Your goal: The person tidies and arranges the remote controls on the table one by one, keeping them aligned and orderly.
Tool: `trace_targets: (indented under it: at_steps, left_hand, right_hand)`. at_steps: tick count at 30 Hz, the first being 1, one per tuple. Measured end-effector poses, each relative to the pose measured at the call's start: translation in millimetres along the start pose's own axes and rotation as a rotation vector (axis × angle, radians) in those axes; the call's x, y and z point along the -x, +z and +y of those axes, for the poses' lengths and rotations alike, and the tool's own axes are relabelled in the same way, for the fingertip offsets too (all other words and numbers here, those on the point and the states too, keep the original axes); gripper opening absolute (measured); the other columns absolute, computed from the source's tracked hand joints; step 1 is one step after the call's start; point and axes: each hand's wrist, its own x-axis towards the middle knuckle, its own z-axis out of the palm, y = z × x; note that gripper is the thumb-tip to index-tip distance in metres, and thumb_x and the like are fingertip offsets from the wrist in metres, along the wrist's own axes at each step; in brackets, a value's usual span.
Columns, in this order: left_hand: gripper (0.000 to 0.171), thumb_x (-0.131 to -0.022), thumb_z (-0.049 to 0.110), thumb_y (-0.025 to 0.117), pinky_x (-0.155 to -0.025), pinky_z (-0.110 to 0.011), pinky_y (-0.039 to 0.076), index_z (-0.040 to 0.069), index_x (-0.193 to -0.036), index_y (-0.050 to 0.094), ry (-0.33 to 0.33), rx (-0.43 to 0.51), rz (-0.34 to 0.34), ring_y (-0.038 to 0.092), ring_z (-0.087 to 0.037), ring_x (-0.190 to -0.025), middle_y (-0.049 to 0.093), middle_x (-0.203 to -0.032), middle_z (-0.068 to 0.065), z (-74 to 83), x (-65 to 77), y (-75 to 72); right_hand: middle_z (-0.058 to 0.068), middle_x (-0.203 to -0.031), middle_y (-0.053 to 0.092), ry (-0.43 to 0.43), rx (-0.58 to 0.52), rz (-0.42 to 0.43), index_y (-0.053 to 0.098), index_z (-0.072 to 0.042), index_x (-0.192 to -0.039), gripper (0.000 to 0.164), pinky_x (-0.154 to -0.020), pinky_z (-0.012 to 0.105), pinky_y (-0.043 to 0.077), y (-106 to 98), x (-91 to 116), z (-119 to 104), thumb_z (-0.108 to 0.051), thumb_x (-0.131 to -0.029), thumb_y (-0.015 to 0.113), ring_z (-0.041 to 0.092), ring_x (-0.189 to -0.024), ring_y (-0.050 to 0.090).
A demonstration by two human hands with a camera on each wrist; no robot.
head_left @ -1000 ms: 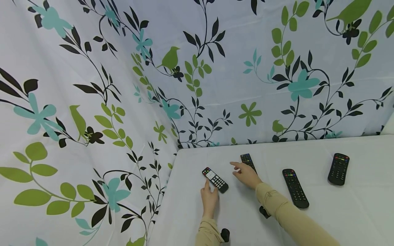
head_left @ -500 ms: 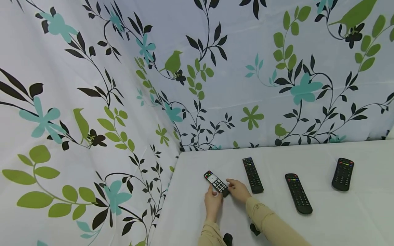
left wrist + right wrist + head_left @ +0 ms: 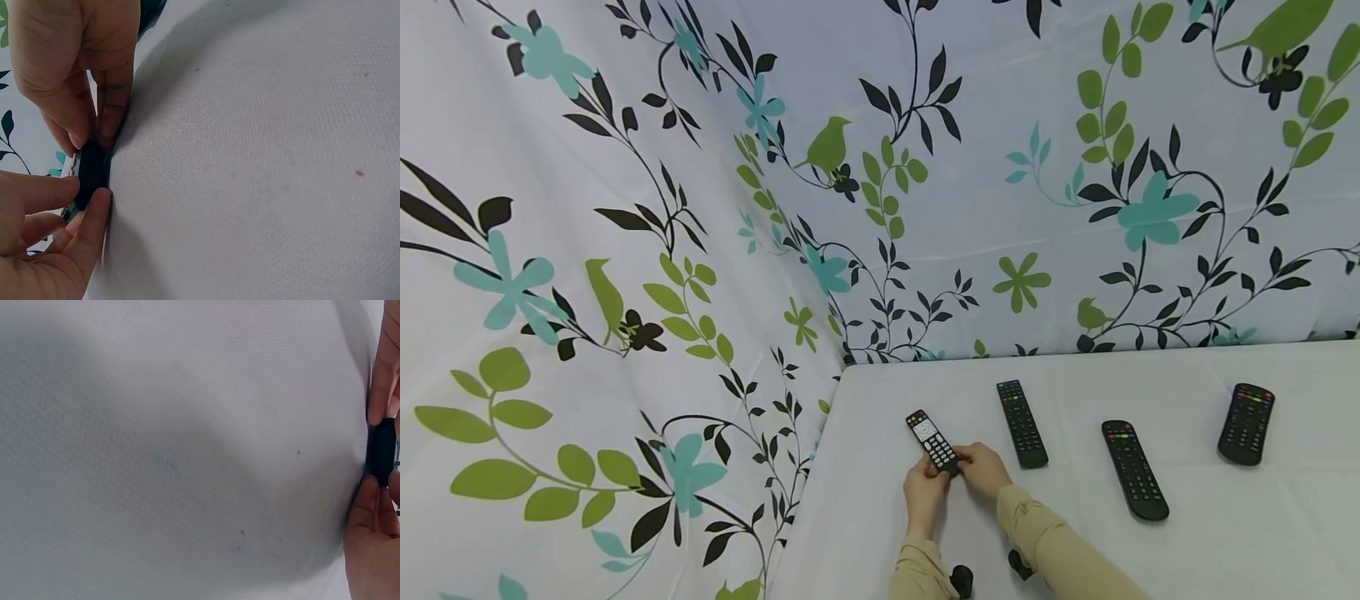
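Observation:
A black remote control with a pale keypad (image 3: 933,440) lies at a slant at the left of the table. My left hand (image 3: 925,492) pinches the left side of its near end. From the right, my right hand (image 3: 985,471) pinches the same end between thumb and fingers. In the left wrist view the dark end face of the remote (image 3: 92,172) shows between the left fingers below and the right fingers above. The right wrist view has that end (image 3: 382,452) at its right edge, with fingertips on both sides.
To the right lie three more black remotes: a slim one (image 3: 1022,423) close to the right hand, a rounded one (image 3: 1135,471), and a wider one (image 3: 1247,424) farthest right. They rest on a white-covered table (image 3: 1210,550). A leaf-patterned curtain (image 3: 955,208) hangs behind.
My right hand has come away from the slim remote, moving left and nearer to grip the pale-keypad remote. My left hand has closed on that remote, which has turned slightly toward upright.

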Motion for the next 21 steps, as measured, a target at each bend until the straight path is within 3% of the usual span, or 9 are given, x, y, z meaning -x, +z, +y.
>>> trace_targets:
  at_steps: [5,11,21]
  left_hand:
    - [0.052,-0.065,-0.004,0.065,-0.056,-0.019,0.041,-0.010,-0.116,0.060,0.018,0.009,-0.028,0.046,-0.008,-0.062,0.056,-0.067,-0.002,1.0,0.6,-0.9]
    - [0.051,-0.065,-0.003,0.063,-0.055,-0.021,0.039,-0.009,-0.116,0.060,0.036,-0.046,-0.096,0.045,-0.009,-0.062,0.055,-0.067,-0.002,0.5,-0.7,-5.6]
    - [0.054,-0.069,0.000,0.062,-0.055,-0.019,0.040,-0.005,-0.122,0.057,-0.002,-0.066,-0.246,0.049,-0.008,-0.061,0.056,-0.070,-0.002,1.5,-3.1,-16.0]
  right_hand:
    - [0.012,-0.086,0.065,0.009,-0.018,0.000,0.066,0.003,-0.109,0.031,-0.073,0.036,0.046,-1.7,1.3,2.7,0.001,-0.079,0.060,0.019,-0.076,0.055]
    - [0.009,-0.080,0.062,0.019,-0.026,-0.022,0.064,0.001,-0.114,0.039,-0.068,0.032,0.044,-0.7,4.1,5.4,0.002,-0.076,0.061,0.015,-0.072,0.051]
    - [0.004,-0.069,0.053,0.110,-0.091,-0.100,0.051,0.006,-0.128,0.058,-0.058,0.025,0.035,-0.9,12.9,0.0,-0.001,-0.071,0.059,0.014,-0.063,0.044]
